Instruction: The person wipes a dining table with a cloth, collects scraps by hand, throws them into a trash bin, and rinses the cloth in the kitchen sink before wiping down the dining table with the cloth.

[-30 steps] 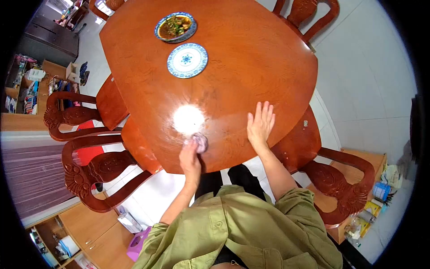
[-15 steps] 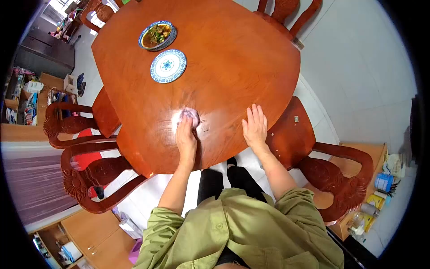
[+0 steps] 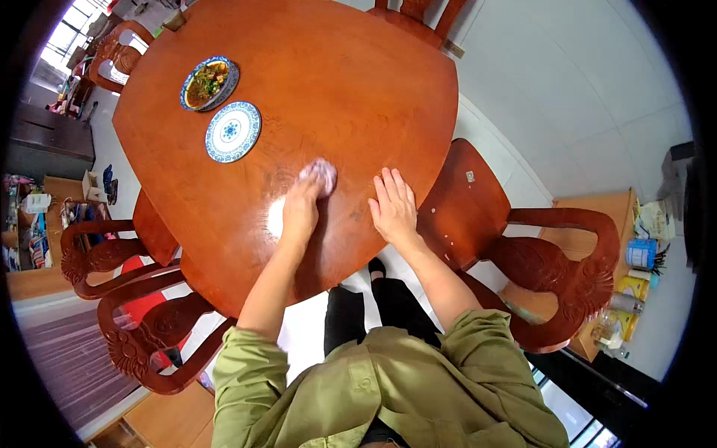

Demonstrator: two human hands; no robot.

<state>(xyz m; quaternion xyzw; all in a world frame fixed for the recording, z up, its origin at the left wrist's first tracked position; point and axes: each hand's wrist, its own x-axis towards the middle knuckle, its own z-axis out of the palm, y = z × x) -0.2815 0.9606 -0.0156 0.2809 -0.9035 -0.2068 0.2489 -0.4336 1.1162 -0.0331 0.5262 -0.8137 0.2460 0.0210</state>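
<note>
My left hand (image 3: 302,207) presses a crumpled purple-and-white cloth (image 3: 322,176) onto the wooden tabletop (image 3: 328,89). Its fingers are closed over the cloth and partly hidden by it. Flat on the table near its right edge lies my right hand (image 3: 394,208), fingers stretched out, holding nothing. Faint smear marks show on the wood around the cloth. Farther up and to the left is a blue-and-white patterned plate (image 3: 233,132) with nothing on it. Just beyond it stands a bowl of cooked food (image 3: 209,84) with a blue-and-white rim.
Carved wooden chairs surround the table: one at the right (image 3: 553,280), two at the left (image 3: 160,328), others at the far side. Small pale bits lie on the right chair's seat. A wooden cabinet (image 3: 597,224) with jars and packets stands at the right wall.
My left hand and the cloth have slid forward over the table, past the spot with dark specks. My right hand still rests flat near the edge. The whole view has turned somewhat.
</note>
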